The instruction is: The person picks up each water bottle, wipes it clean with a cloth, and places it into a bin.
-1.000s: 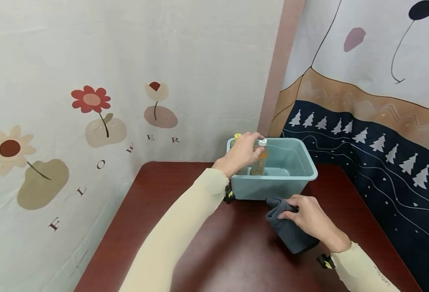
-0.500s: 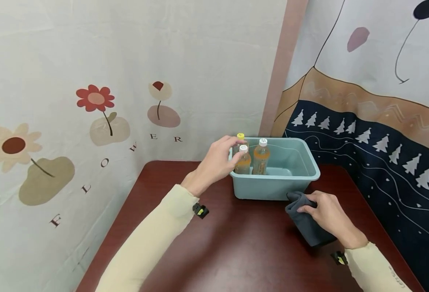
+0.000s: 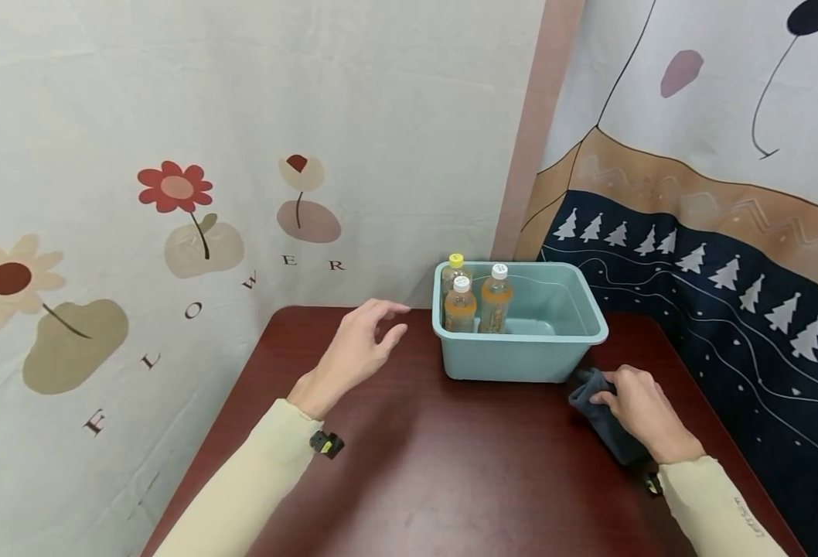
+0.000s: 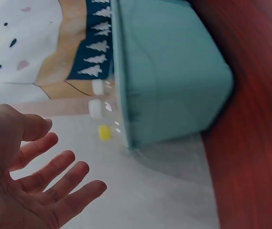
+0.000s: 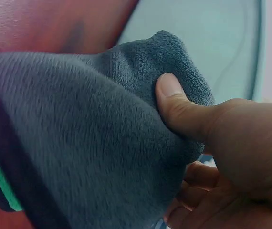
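My right hand (image 3: 644,410) pinches a dark grey cloth (image 3: 607,418) between thumb and fingers, to the right and in front of the bin. Close up in the right wrist view, the fuzzy cloth (image 5: 93,129) hangs from the grip with a dark border and a green part at its lower left. My left hand (image 3: 355,348), fingers loosely bent and nothing in them, hovers left of the pale blue bin (image 3: 513,360). Inside the bin's left end stand a yellow-capped bottle (image 3: 455,267) and two white-capped bottles of amber liquid, the front bottle (image 3: 461,309) and the right bottle (image 3: 496,302).
The bin stands toward the back of a dark red table (image 3: 451,464). A wall hanging with flowers (image 3: 381,155) rises behind and to the left. A navy hanging with white trees (image 3: 729,340) borders the right side.
My left hand has drawn back from the bottles in the bin, leftward and toward me, uncovering them. My right hand has carried the cloth to the right.
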Demonstrator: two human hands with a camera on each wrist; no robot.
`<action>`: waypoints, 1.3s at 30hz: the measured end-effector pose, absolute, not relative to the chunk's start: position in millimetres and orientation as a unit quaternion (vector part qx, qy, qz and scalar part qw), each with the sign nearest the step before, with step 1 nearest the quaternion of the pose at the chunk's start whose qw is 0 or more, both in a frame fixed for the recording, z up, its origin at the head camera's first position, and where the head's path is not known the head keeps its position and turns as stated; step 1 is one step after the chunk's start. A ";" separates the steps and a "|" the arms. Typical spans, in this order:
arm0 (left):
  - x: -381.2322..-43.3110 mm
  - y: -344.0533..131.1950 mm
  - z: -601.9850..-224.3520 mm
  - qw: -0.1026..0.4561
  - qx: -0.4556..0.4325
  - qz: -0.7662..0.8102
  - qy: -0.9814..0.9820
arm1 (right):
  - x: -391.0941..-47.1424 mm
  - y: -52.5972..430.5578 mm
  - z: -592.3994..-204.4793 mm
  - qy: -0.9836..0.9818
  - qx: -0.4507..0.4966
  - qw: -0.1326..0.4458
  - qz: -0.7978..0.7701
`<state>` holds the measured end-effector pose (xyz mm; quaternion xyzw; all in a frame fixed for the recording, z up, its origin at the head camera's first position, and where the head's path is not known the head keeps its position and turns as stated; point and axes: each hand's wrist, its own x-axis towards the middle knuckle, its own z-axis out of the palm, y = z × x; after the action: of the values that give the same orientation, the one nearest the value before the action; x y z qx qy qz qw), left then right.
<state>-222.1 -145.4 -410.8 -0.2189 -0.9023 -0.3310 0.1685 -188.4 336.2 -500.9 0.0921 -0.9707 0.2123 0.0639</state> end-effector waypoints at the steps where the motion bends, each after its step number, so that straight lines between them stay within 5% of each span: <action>1: -220.8 -150.0 -415.1 0.168 -0.215 -0.329 -0.904 | -189.9 336.4 -504.8 -0.971 0.090 0.059 0.214; 31: -205.9 -216.0 -496.5 0.093 -0.121 -0.271 -0.950 | -204.4 325.2 -558.8 -0.994 0.016 0.054 0.090; 39: -196.7 -220.6 -506.2 0.086 -0.110 -0.252 -0.958 | -185.6 315.7 -555.7 -0.976 0.028 0.168 0.134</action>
<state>-196.7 -220.6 -506.2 -0.1104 -0.9575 -0.2522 0.0857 -185.6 315.7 -555.7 0.0282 -0.9763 0.1336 0.1678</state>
